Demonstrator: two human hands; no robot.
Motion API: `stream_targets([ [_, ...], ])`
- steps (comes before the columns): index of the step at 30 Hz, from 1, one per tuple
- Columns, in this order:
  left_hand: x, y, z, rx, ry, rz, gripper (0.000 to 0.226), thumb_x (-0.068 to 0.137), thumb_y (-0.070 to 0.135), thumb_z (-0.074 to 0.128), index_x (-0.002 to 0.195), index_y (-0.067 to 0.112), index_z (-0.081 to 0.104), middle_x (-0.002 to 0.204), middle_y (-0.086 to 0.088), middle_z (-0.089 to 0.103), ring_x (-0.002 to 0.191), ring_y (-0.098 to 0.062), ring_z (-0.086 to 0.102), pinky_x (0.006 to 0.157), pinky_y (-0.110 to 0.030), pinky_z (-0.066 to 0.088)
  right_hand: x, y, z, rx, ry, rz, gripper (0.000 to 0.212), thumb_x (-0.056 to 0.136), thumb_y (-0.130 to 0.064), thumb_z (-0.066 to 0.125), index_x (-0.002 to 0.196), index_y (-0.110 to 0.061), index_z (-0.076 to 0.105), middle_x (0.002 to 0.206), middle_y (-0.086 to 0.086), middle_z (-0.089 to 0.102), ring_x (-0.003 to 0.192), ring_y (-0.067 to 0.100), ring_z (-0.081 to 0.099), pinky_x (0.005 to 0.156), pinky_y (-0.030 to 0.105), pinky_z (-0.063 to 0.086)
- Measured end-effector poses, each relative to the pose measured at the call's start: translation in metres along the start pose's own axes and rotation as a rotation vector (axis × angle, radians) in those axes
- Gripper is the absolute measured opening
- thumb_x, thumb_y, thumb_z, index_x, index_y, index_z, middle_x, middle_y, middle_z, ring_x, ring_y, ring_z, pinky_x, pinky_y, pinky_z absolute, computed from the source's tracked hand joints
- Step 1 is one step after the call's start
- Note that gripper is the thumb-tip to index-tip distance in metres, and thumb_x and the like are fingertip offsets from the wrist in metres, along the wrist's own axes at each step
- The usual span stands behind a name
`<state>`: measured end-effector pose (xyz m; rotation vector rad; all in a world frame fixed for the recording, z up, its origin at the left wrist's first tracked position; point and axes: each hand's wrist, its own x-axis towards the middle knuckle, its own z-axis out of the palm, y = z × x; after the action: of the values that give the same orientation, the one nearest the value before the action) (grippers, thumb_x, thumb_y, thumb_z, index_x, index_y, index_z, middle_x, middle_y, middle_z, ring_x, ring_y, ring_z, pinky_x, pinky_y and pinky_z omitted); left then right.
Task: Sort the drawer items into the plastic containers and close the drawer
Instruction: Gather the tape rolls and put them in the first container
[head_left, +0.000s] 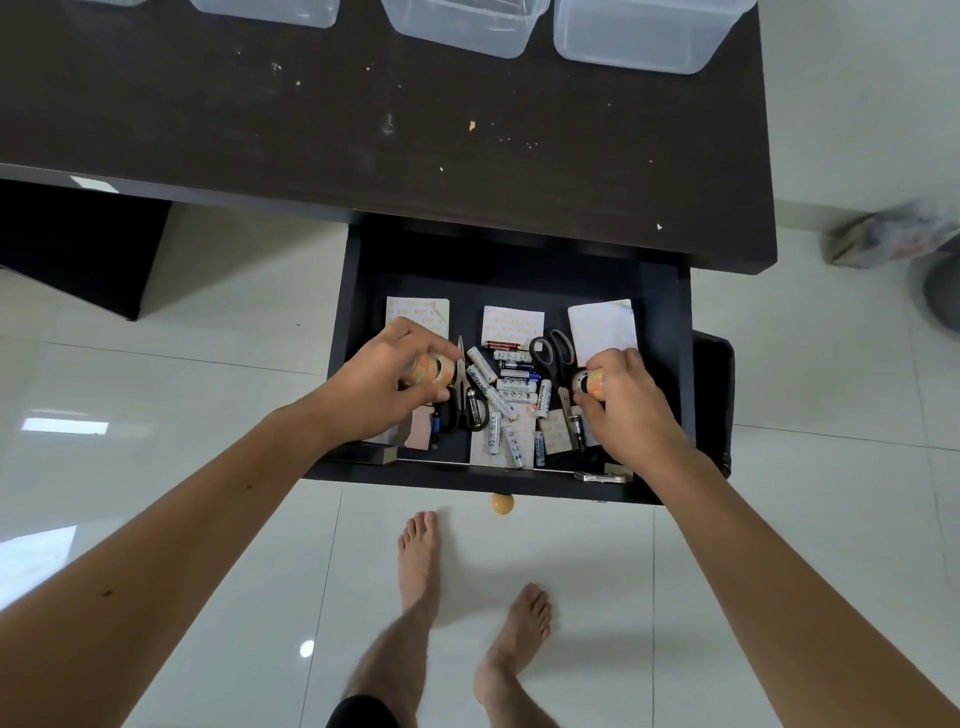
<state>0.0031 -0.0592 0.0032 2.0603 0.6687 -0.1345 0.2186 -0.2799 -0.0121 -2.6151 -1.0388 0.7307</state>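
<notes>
Clear plastic containers (457, 28) on the counter (363, 130): nothing seen inside; sorting barely begun. Drawer (511, 470): open, batteries (506, 397), scissors (553, 351), paper pads unsorted. Left hand (387, 387) fingers clenched on a tape roll (434, 369); right hand (631, 402) likewise on another roll (587, 384).

Inside the drawer (358, 291), batteries (506, 395) and scissors (553, 353) are crowding the middle; bare floor is lying open behind the paper pads (417, 312), under the bench (415, 130) edge.
</notes>
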Motion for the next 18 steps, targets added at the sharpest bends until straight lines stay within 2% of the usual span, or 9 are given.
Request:
stream_targets([
  [3, -0.009, -0.001, -0.011, 0.020, -0.008, 0.062, 0.039, 0.093, 0.017, 0.079, 0.123, 0.039, 0.067, 0.133, 0.011, 0.058, 0.123, -0.015, 0.059, 0.099, -0.031, 0.056, -0.007, 0.001, -0.008, 0.068, 0.019, -0.031, 0.036, 0.101, -0.020, 0.070, 0.135, -0.017, 0.058, 0.134, 0.006, 0.050, 0.102, 0.029, 0.062, 0.078, 0.034, 0.049],
  [7, -0.011, 0.000, -0.032, 0.102, -0.057, 0.147, 0.030, 0.091, 0.009, 0.076, 0.110, 0.032, 0.075, 0.117, 0.012, 0.066, 0.111, -0.009, 0.064, 0.099, -0.035, 0.056, -0.013, -0.003, -0.024, 0.250, 0.013, -0.087, 0.039, 0.100, -0.018, 0.073, 0.136, -0.030, 0.068, 0.124, -0.003, 0.050, 0.098, 0.013, 0.062, 0.078, 0.008, 0.043],
  [11, -0.010, -0.001, -0.052, 0.020, -0.045, 0.086, 0.028, 0.091, 0.013, 0.080, 0.105, 0.036, 0.075, 0.116, 0.014, 0.066, 0.113, -0.009, 0.065, 0.094, -0.028, 0.056, -0.011, -0.016, -0.030, 0.385, -0.044, -0.066, 0.034, 0.094, -0.015, 0.078, 0.123, -0.034, 0.076, 0.121, -0.008, 0.058, 0.096, 0.005, 0.064, 0.076, 0.010, 0.045],
  [15, -0.019, -0.004, -0.065, -0.063, 0.035, 0.010, 0.024, 0.086, 0.024, 0.087, 0.102, 0.036, 0.074, 0.119, 0.018, 0.065, 0.118, -0.009, 0.062, 0.086, -0.019, 0.053, -0.011, -0.037, -0.027, 0.461, -0.147, -0.071, 0.030, 0.083, -0.023, 0.090, 0.106, -0.038, 0.077, 0.101, -0.013, 0.071, 0.073, -0.006, 0.065, 0.062, 0.008, 0.046],
  [18, -0.029, -0.008, -0.067, -0.067, 0.086, -0.015, 0.027, 0.080, 0.028, 0.091, 0.101, 0.036, 0.075, 0.114, 0.019, 0.068, 0.111, -0.007, 0.063, 0.084, -0.018, 0.048, -0.004, -0.059, -0.015, 0.466, -0.153, -0.136, 0.030, 0.074, -0.031, 0.098, 0.095, -0.035, 0.076, 0.099, -0.014, 0.072, 0.081, 0.000, 0.066, 0.070, 0.012, 0.046],
])
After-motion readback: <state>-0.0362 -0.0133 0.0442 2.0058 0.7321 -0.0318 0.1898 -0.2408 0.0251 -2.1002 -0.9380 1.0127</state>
